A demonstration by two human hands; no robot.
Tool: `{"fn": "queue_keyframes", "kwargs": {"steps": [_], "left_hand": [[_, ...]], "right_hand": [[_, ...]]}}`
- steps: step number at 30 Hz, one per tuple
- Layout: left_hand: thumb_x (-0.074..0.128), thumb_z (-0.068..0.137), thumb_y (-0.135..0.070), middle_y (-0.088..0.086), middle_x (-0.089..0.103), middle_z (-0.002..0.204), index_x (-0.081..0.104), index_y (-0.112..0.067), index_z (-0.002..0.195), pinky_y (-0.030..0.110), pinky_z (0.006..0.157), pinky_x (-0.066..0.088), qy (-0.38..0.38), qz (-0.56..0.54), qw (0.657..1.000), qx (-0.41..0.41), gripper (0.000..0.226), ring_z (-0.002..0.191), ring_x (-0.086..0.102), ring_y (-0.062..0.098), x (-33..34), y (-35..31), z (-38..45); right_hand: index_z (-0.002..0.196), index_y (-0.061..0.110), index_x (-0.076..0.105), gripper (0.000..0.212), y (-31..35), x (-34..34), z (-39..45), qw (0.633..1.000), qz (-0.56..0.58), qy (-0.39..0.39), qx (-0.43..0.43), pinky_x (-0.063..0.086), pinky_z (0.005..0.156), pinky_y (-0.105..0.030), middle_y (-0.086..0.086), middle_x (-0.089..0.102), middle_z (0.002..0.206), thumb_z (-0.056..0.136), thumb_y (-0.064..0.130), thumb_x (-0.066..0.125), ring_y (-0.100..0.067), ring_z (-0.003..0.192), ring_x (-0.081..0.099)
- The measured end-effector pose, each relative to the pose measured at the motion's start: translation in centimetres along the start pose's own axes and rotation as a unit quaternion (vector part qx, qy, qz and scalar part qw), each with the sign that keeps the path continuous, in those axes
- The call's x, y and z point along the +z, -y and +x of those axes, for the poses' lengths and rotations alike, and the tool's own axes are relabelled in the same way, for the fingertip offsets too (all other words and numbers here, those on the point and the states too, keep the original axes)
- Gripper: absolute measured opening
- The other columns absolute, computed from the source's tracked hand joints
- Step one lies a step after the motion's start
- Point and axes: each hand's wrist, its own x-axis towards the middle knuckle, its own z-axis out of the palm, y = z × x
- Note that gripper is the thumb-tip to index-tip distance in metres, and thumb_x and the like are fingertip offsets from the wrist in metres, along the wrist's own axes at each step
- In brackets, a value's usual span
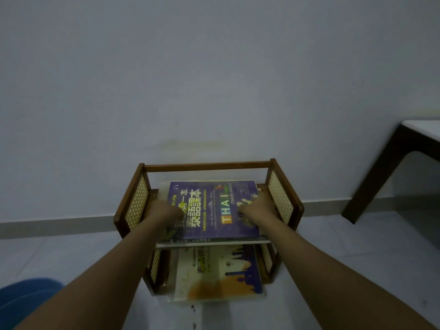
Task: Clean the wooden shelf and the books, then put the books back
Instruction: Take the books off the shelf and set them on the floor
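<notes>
Currently: purple book flat on wooden shelf; my left hand and right hand grasp its sides, likely for lifting.

Domestic room: plain painted wall with skirting, pale tiled floor, small wooden shelf against the wall, dark-legged table at right.

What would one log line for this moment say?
left hand: on purple book | right hand: on purple book | book: upper tier, wooden shelf
</notes>
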Motion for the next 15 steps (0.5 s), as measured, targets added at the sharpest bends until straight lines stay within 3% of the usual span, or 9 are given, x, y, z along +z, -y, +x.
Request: {"fn": "queue_keyframes", "kwargs": {"steps": [5,10,12,15], "left_hand": [[0.068,0.084,-0.010,0.014,0.059,0.092,0.046,-0.008,0.086,0.037,0.071,0.051,0.058,-0.030,0.997,-0.031,0.022,0.079,0.060,0.026,-1.6,0.3,-1.8],[0.074,0.078,-0.012,0.012,0.063,0.095,0.051,-0.009,0.090,0.039,0.075,0.050,0.100,-0.051,0.994,-0.014,0.026,0.084,0.063,0.026,-3.4,1.9,-5.5],[0.074,0.078,-0.009,0.013,0.065,0.098,0.054,-0.007,0.095,0.037,0.070,0.052,0.108,-0.081,0.991,-0.010,0.027,0.087,0.064,0.027,-3.8,2.6,-7.5],[0.074,0.078,-0.008,0.014,0.068,0.100,0.056,-0.004,0.105,0.033,0.062,0.051,0.110,-0.101,0.989,0.005,0.033,0.085,0.066,0.025,-4.3,3.9,-10.7]], "right_hand": [[0.118,0.005,0.055,0.045,-0.7,-0.8,-1.5,0.987,0.142,0.041,0.061,0.054,0.085,-0.042,-0.008,0.060,0.111,0.080,0.018,0.076,-0.026,0.098,0.061],[0.133,0.006,0.044,0.067,-2.6,-2.2,-4.2,0.984,0.175,0.032,0.022,0.052,0.090,-0.045,-0.010,0.054,0.133,0.077,0.018,0.079,-0.031,0.111,0.058],[0.126,0.012,0.048,0.069,-3.1,-2.9,-5.8,0.983,0.184,0.027,0.013,0.054,0.089,-0.048,-0.008,0.060,0.126,0.068,0.027,0.083,-0.028,0.106,0.062],[0.115,0.022,0.056,0.085,-4.8,-3.5,-7.9,0.984,0.176,0.019,0.007,0.056,0.087,-0.048,0.000,0.067,0.113,0.039,0.051,0.081,-0.023,0.098,0.066]]}}
